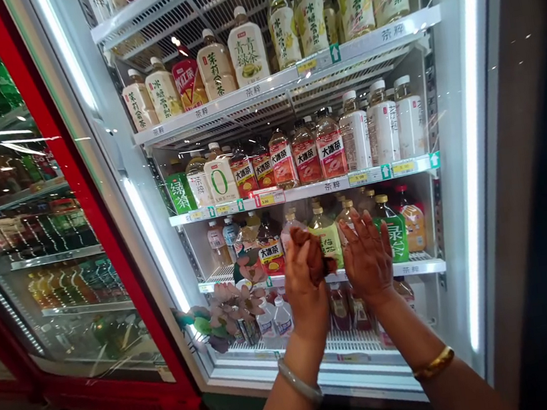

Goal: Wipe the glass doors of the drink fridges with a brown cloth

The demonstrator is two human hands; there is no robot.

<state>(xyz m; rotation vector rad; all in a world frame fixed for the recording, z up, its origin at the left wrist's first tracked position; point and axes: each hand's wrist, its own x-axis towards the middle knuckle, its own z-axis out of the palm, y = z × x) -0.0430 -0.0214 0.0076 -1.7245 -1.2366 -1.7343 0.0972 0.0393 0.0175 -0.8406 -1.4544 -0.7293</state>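
Left hand (306, 288) clamped on brown cloth (313, 253), right hand (369, 259) fingers apart by fridge glass (431, 292); bare fingertips might smudge it.

Head view, forward and down, near the drinks fridge (305, 191)

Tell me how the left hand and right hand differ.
The left hand is curled, while the right hand is opened out with its fingers extended. The left hand's wrist wears a pale bangle; the right hand's, a gold bangle. Both are raised before the shelved bottles.
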